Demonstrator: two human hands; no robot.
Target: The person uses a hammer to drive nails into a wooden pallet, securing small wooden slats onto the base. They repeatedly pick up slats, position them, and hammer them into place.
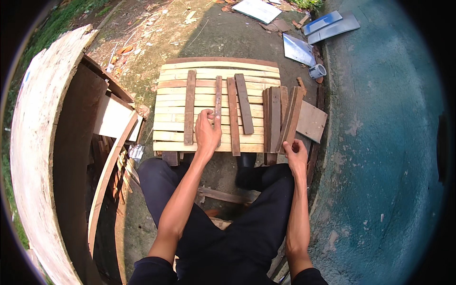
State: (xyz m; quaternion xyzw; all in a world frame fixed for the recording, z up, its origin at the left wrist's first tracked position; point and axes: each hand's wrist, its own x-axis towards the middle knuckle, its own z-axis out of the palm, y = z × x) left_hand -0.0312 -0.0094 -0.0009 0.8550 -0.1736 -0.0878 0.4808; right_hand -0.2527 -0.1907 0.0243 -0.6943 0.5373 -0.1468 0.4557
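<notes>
Beyond the right edge of the slatted surface (166, 110) rises a weathered blue-green wall (380, 166), its paint patchy. Rough ground (232, 35) stretches past the far edge, shaded toward the far right corner and sunlit, with scattered dry leaves (125, 50), off the far left corner. Grass (80, 13) grows farther out. A big pale board (38, 142) stands off the left edge.

Grass (61, 18), dirt (159, 42) and a blue-green wall (384, 142) show an outdoor yard (225, 40).
</notes>
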